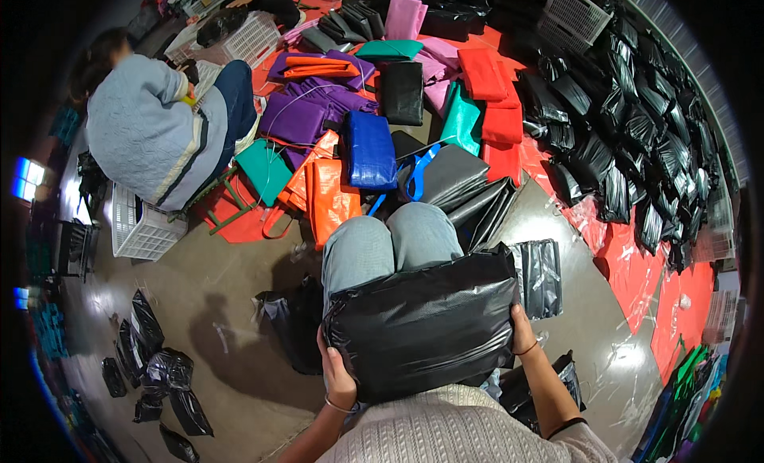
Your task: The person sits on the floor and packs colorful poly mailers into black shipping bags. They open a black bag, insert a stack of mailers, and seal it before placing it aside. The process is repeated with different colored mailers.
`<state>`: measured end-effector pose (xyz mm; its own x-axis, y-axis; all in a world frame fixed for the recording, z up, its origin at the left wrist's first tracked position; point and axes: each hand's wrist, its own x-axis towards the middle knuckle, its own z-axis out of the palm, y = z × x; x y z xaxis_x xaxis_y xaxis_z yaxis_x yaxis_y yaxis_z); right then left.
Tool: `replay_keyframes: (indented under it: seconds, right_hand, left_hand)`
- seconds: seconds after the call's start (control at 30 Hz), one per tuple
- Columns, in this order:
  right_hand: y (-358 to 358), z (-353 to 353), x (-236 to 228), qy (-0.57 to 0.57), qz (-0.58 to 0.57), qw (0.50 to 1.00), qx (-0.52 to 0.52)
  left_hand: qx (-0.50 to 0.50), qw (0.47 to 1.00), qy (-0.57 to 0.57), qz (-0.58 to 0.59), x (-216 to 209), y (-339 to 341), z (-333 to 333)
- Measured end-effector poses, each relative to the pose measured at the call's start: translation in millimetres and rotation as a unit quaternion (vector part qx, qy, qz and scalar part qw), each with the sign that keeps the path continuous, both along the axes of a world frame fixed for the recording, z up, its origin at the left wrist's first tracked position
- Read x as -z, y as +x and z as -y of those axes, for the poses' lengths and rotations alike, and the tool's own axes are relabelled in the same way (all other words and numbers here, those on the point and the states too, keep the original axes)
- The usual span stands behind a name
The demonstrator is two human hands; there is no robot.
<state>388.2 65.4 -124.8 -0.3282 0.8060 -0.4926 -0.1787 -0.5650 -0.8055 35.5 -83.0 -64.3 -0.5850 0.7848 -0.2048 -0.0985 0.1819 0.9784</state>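
Observation:
Across my lap lies a black plastic-wrapped package [422, 328], wide and puffy with a glossy skin. My left hand [337, 374] grips its left end, and my right hand [521, 331] presses on the right end; part of the fingers of each is hidden by the package. Just past my knees are a folded blue bag [372, 151] and a folded orange bag [332, 199]. A large dark folded sheet [458, 176] rests to their right. Beside my right knee, a flat black plastic packet [541, 276] lies on the floor.
Folded purple [293, 119], pink and green bags spread ahead over red sheeting [625, 264]. A big heap of black packages [629, 136] fills the right. Another person [159, 125] sits at the left by a white crate [147, 224]. Several small black packets [171, 371] lie on the left floor.

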Motion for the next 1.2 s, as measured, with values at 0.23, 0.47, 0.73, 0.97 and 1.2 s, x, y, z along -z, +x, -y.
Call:
replay_keyframes:
  seconds: [0.23,0.47,0.73,0.97,1.2]
  right_hand:
    - [-34.7,-12.0,-38.3,-0.039,0.036,0.999,0.010]
    - [-196.4,-30.9,-123.0,0.374,0.218,0.864,-0.260]
    - [-432.4,65.0,-39.1,0.330,0.257,0.694,-0.586]
    - [-481.6,106.8,40.2,0.296,0.249,0.606,-0.695]
    - [-531.2,62.9,106.1,0.467,0.225,0.570,-0.638]
  left_hand:
    - [-0.017,0.992,0.033,0.121,-4.3,-28.0,4.1]
    - [-0.099,0.942,0.087,0.310,29.0,-109.7,92.8]
    - [-0.368,0.875,0.124,0.290,145.4,-86.9,299.2]
    - [-0.443,0.838,0.095,0.304,159.5,-21.9,320.4]
    - [-0.438,0.791,0.003,0.428,250.5,-60.2,250.8]
